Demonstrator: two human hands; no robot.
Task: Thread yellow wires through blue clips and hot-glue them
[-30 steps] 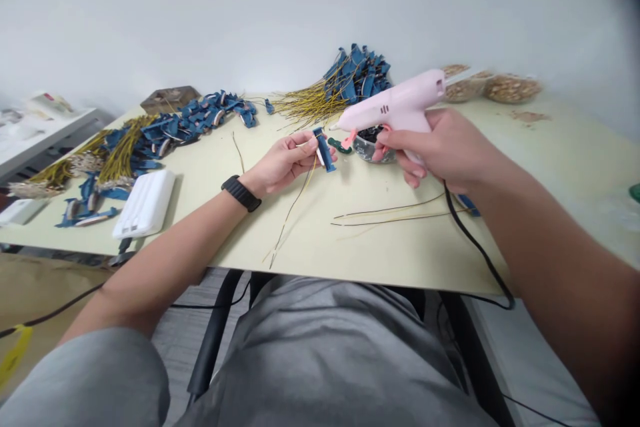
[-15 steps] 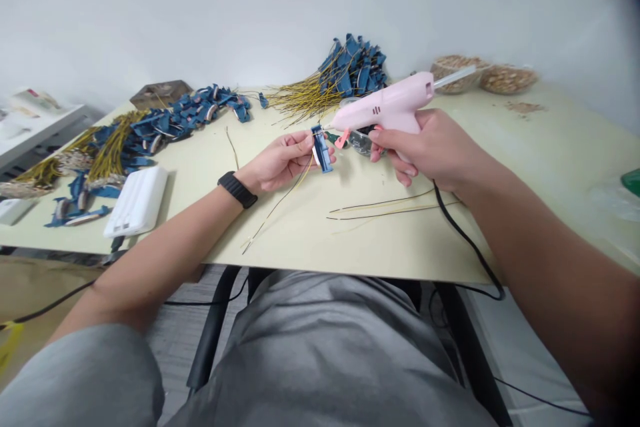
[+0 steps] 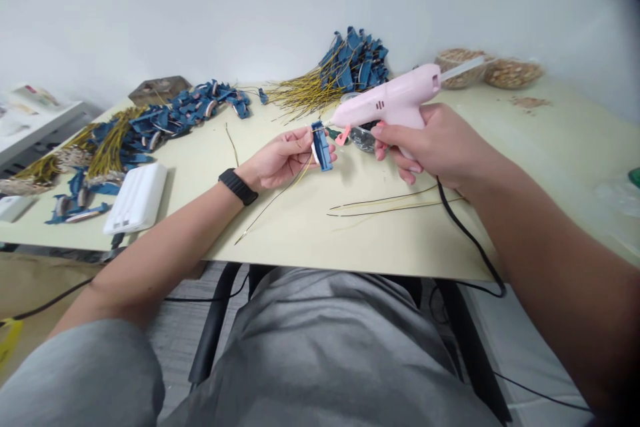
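Between its thumb and fingers, my left hand [image 3: 285, 157] holds a small blue plastic part [image 3: 323, 148] over the middle of the table. Thin black and yellow wires [image 3: 273, 201] hang from the part toward the table's front. My right hand [image 3: 425, 147] grips a pink glue gun [image 3: 390, 104] by its handle, with a clear glue stick [image 3: 463, 69] out of its back. The gun's nozzle points left, close to the top of the blue part; whether they touch I cannot tell.
Blue parts with yellow wires are heaped at the back [image 3: 357, 60] and left [image 3: 200, 103]. A white power bank [image 3: 137, 198] lies at left. Loose wires [image 3: 380, 205] lie in front. Two bowls [image 3: 513, 72] stand back right. A black cord [image 3: 467, 240] hangs from the gun.
The rear of the glue gun and my right hand have moved slightly up and right. The hanging wire ends have swung a little left. Both hands keep their holds.
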